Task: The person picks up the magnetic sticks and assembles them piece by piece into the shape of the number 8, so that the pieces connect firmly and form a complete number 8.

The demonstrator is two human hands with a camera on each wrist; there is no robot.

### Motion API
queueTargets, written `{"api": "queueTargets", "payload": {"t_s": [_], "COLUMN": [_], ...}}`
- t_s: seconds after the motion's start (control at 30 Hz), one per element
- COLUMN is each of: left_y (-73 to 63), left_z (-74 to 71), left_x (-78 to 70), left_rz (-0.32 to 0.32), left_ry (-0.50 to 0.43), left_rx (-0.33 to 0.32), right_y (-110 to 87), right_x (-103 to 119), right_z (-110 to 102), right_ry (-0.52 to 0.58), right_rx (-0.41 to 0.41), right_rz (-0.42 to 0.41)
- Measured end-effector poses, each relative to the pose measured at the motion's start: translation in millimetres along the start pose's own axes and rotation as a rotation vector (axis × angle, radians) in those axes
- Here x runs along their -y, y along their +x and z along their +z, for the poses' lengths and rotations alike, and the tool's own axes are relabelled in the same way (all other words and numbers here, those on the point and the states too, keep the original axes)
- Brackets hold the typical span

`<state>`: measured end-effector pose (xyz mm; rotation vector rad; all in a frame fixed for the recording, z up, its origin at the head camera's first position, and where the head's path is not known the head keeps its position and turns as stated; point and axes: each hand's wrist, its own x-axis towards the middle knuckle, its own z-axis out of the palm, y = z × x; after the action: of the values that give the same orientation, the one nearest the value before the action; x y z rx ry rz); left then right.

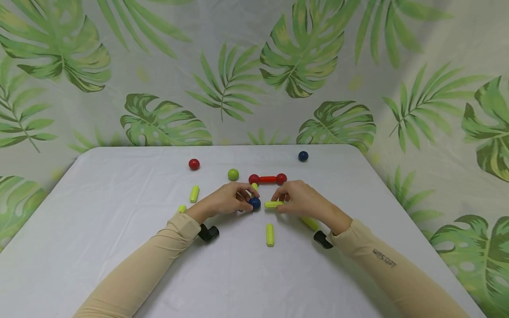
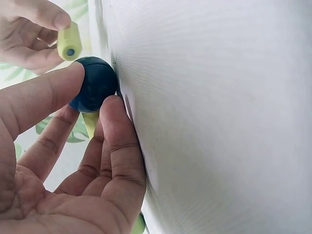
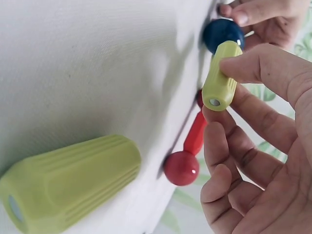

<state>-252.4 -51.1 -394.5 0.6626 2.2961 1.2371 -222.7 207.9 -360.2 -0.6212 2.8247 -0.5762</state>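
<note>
My left hand point(image 1: 228, 198) pinches a dark blue ball point(image 1: 255, 203) between thumb and fingers, low over the white table. Behind this ball a yellow-green stick point(image 1: 254, 187) runs toward the left red ball point(image 1: 254, 179) of a red stick point(image 1: 267, 179) that joins two red balls. My right hand point(image 1: 304, 201) pinches another yellow-green stick point(image 3: 222, 78) between thumb and fingers, pointing it at the blue ball. A small round metallic disc point(image 3: 214, 102) shows in the stick's end. In the head view a small gap separates this stick from the ball.
Loose yellow-green sticks lie in front point(image 1: 270, 235), beneath the right wrist point(image 1: 309, 223), and at left point(image 1: 194, 194), another partly behind the left forearm point(image 1: 181, 209). Farther back sit a red ball point(image 1: 194, 164), a green ball point(image 1: 233, 174) and a second blue ball point(image 1: 303, 156).
</note>
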Motion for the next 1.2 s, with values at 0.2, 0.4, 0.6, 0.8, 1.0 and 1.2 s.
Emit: {"api": "queueTargets", "payload": {"t_s": [0.2, 0.4, 0.6, 0.8, 1.0, 1.2], "left_y": [0.2, 0.6, -1.1, -0.2, 0.0, 1.1], "left_z": [-0.6, 0.1, 0.2, -0.5, -0.2, 0.3], "left_x": [1.2, 0.9, -0.4, -1.4, -1.5, 0.9], "left_rz": [0.009, 0.023, 0.014, 0.023, 0.011, 0.013], "left_ry": [0.003, 0.0, 0.012, 0.014, 0.021, 0.019], "left_rx": [0.001, 0.003, -0.001, -0.003, -0.004, -0.006], "right_y": [6.4, 9.7, 12.0, 13.0, 18.1, 27.1], "right_x": [-2, -2, -3, -8, -23, -49], "right_z": [3, 4, 5, 2, -10, -31], "right_ry": [0.007, 0.016, 0.023, 0.038, 0.046, 0.022], "right_rx": [0.013, 0.028, 0.039, 0.047, 0.01, -0.108], "right_rz": [-0.01, -0.016, -0.023, -0.048, -0.047, 0.029]}}
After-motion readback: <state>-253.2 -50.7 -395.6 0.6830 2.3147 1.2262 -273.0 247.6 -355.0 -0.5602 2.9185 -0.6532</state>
